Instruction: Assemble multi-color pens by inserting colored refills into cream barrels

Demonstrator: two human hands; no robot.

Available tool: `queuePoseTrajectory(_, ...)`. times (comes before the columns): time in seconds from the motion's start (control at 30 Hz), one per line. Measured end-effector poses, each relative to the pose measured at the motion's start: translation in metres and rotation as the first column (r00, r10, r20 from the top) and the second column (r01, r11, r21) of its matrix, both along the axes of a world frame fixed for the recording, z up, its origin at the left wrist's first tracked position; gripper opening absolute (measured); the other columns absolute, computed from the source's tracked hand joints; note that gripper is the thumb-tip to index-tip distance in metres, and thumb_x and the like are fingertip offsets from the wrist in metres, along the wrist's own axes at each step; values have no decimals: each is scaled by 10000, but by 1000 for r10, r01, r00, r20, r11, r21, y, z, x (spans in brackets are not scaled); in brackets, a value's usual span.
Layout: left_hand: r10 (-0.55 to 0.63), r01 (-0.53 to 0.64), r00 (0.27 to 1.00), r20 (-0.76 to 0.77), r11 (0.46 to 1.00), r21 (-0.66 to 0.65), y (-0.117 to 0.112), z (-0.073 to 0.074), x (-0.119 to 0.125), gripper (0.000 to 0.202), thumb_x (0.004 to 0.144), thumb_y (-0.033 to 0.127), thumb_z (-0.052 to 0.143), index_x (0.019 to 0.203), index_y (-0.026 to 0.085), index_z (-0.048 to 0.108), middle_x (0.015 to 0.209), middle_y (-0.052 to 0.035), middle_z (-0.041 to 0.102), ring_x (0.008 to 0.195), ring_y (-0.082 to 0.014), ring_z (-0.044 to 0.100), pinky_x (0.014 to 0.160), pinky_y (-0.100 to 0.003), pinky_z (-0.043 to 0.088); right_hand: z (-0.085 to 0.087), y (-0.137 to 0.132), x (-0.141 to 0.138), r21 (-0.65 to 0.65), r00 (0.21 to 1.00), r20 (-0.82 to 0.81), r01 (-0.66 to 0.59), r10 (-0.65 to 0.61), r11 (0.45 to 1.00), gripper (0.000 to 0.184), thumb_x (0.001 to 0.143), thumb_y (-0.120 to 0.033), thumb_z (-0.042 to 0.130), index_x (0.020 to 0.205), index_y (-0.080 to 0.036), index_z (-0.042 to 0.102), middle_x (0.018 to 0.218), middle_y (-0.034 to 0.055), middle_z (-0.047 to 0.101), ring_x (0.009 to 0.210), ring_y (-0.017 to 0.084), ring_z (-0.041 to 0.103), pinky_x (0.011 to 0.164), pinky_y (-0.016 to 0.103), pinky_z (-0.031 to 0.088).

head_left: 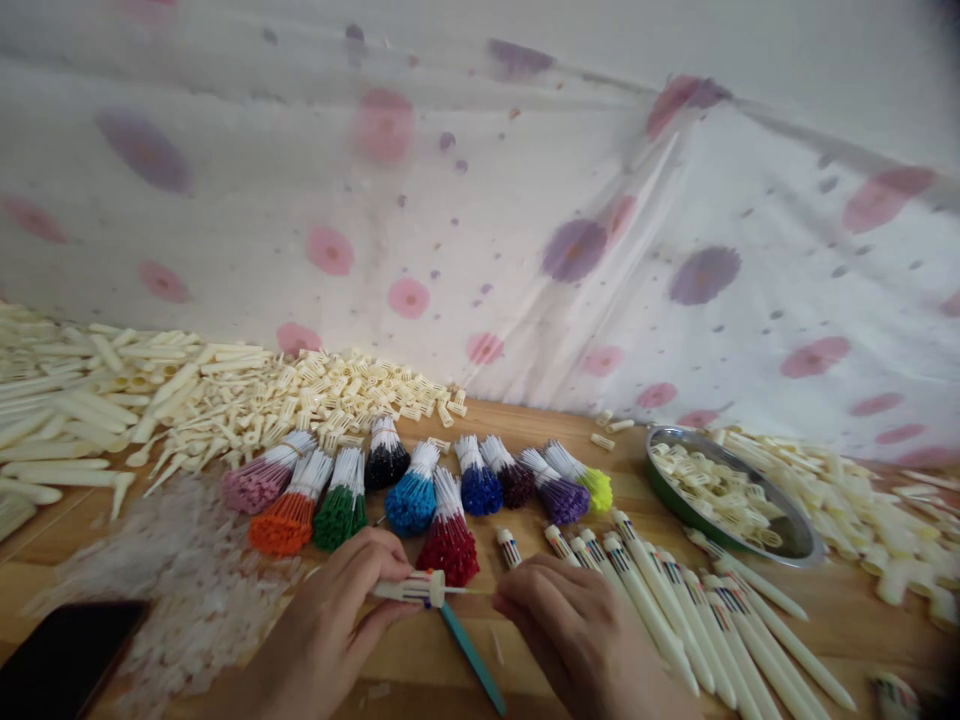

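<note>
My left hand (341, 610) is closed around a cream pen barrel (409, 588), held level just above the wooden table (540, 425). My right hand (570, 620) pinches a thin white refill (469, 592) whose tip goes into the barrel's end. A teal stick (472, 655) lies on the table under the barrel. Bundles of coloured refills stand in a fan just beyond my hands: pink (259, 482), orange (289, 520), green (339, 510), black (386, 462), blue (411, 498), red (448, 545), purple (559, 495) and yellow-green (592, 485).
Several assembled cream pens (675, 610) lie in a row at the right. A metal bowl (806, 550) holds small cream parts. Heaps of cream barrels (67, 400) and caps (337, 385) fill the left. A black phone (64, 655) lies at bottom left. A flowered sheet (525, 200) hangs behind.
</note>
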State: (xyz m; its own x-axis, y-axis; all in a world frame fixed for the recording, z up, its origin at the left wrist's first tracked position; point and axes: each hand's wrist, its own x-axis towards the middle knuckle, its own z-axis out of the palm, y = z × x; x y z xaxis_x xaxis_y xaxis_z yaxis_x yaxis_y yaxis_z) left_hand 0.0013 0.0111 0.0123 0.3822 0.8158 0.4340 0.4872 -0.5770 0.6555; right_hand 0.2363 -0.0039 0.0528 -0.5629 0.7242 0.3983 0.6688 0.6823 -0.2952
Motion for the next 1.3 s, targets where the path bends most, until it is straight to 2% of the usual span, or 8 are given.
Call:
queuePoseTrajectory(0.2,-47,51,997,59,996,-76,-1,-2,5,327,768,-12,549,893,281,474,913,42,574,849,-129,608,754,-217,470,-6,1,-24,1,995,-2,-99,99,995,247,983,-226,319,833,-178,509,687,18,617,610,137,572,566,229,409)
queuePoseTrajectory(0.4,-41,72,985,170,982,-177,7,-3,1,279,747,22,601,841,269,508,887,48,591,800,-115,616,716,-203,469,-9,2,-22,-10,984,-175,37,-38,999,309,934,-452,392,1030,-174,484,703,12,653,596,134,611,525,215,438)
queuePoseTrajectory(0.53,-39,121,953,302,959,-258,11,-3,-5,248,731,28,608,806,253,532,874,29,596,782,-124,618,688,-206,481,-30,10,-20,-218,974,110,219,-199,951,222,783,-357,675,840,-185,547,696,12,664,592,175,631,494,238,431)
queuePoseTrajectory(0.63,-23,146,915,403,949,-278,15,-5,-8,236,704,34,633,786,238,547,852,15,605,777,-136,625,695,-218,497,-56,14,-29,-247,909,357,315,-215,916,373,616,-356,800,848,-165,579,843,79,694,730,261,661,575,303,476)
queuePoseTrajectory(0.83,-1,137,907,421,946,-293,21,-9,-11,195,702,65,656,778,223,572,847,2,619,774,-139,631,700,-220,506,-85,12,-39,-136,866,408,372,-290,918,283,714,-332,730,870,-148,583,819,93,685,742,259,662,616,318,485)
queuePoseTrajectory(1.03,6,116,915,403,953,-279,23,-4,-13,179,688,71,651,748,220,572,812,3,626,761,-141,631,694,-230,507,-72,15,-32,-69,897,386,261,-215,963,121,774,-113,647,751,-198,563,760,23,681,682,200,658,537,246,421)
queuePoseTrajectory(1.17,29,95,922,386,950,-297,24,-3,-15,151,699,105,651,747,215,561,823,-9,622,773,-152,636,690,-244,514,-47,18,-20,-123,965,119,247,-233,961,61,872,-192,531,811,-194,539,670,0,657,566,154,624,495,216,391)
queuePoseTrajectory(1.3,48,62,937,347,952,-298,23,-5,-14,166,701,102,649,757,224,551,839,4,614,772,-138,636,701,-228,506,-27,19,-9,-167,971,-145,166,-191,972,228,961,-274,354,1053,-198,549,868,42,682,746,168,645,630,240,464)
